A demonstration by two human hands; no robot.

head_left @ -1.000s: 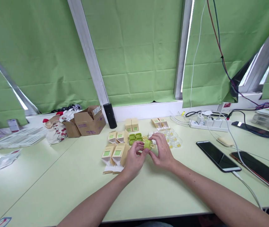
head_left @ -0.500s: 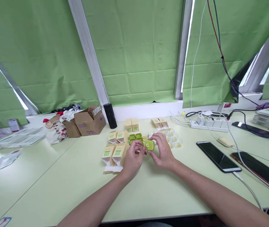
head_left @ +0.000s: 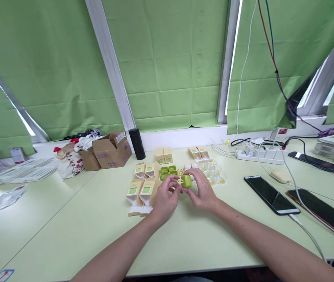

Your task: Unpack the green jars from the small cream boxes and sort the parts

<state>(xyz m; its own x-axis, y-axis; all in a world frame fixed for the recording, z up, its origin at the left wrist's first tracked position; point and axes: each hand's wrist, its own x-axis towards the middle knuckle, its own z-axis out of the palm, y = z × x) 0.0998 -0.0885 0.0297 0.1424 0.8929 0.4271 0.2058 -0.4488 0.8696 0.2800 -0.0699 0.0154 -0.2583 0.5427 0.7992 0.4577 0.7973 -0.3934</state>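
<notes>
A small olive-green case [head_left: 186, 181] with rounded corners is held above the table between my two hands. My right hand [head_left: 201, 188] grips it from the right, thumb below and fingers behind. A small pale-yellow clip-like piece [head_left: 180, 181] lies against its left side. My left hand [head_left: 167, 195] is closed, its thumb and fingertips pinched at that pale piece. Beyond my hands are several green open-topped cases [head_left: 168, 170], with more small pale-yellow pieces [head_left: 180, 171] beside them. A clear tray [head_left: 219, 175] with round yellow-centred pockets lies behind my right hand.
Folded kraft cartons [head_left: 146, 192] with green labels stand left of my hands, with more cartons [head_left: 164, 155] farther back. A phone [head_left: 271, 194] on a cable lies to the right, near a power strip [head_left: 261, 156]. Cardboard boxes [head_left: 112, 150] and a black cylinder [head_left: 137, 144] stand back left.
The green case has turned in my hands, from its broad face to its side. The pale piece now shows at its left edge. Both hands stay in nearly the same place.
</notes>
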